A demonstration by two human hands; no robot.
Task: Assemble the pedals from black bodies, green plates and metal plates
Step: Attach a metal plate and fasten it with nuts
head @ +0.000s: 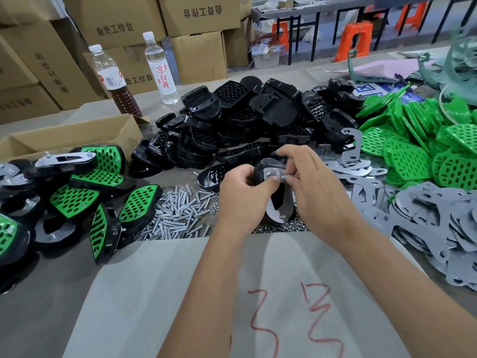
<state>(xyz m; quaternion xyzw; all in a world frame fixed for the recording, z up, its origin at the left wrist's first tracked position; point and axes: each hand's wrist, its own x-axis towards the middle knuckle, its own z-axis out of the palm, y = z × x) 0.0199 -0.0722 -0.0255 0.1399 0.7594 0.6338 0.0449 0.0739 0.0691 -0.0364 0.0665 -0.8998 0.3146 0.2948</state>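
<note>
Where piles crowd both sides, hands (278,187) grip a pedal (277,200) — bare sheet (180,293) nearer.

Left hand (242,192): fingers curled, gripping, thumb extended toward the right hand.
Right hand (313,188): fingertips pinched together, touching the left thumb.

Bright, even indoor light; shadows soft; wide-angle bending at the edges; far background slightly blurred.

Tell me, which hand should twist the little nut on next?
Probably the right hand: its fingers already pinch at the screw tip on the metal plate, while the left hand grips the pedal body to steady it.
</note>
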